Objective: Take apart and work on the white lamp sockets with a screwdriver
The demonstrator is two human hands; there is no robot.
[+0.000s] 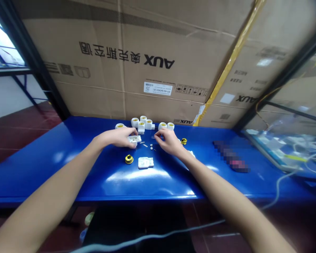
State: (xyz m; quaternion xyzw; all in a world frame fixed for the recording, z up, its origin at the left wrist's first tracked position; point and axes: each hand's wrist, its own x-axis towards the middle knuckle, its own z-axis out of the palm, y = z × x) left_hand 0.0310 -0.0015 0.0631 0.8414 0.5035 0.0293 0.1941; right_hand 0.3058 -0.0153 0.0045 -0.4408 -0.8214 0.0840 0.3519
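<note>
My left hand (pixel 123 137) is closed around a white plastic housing (pixel 135 139), its open side up with small parts inside. My right hand (pixel 169 141) is pinched at thumb and forefinger, just right of the housing; what it grips is too small to make out. Between the hands lie small metal strips (pixel 145 145) and tiny white pieces (pixel 151 148). Nearer me, a white housing half (pixel 145 162) rests flat on the blue table (pixel 94 186). Left of it stands a yellow-and-black ring-shaped part (pixel 129 159). A similar yellow part (pixel 184 141) sits beyond my right wrist.
Several white round sockets (pixel 148 123) with yellow insides stand along the back, before a large cardboard box (pixel 107 84). At right are a blurred dark object (pixel 230 157) and a tray (pixel 268 151) with cables. A pale cable (pixel 158 236) crosses below the table edge.
</note>
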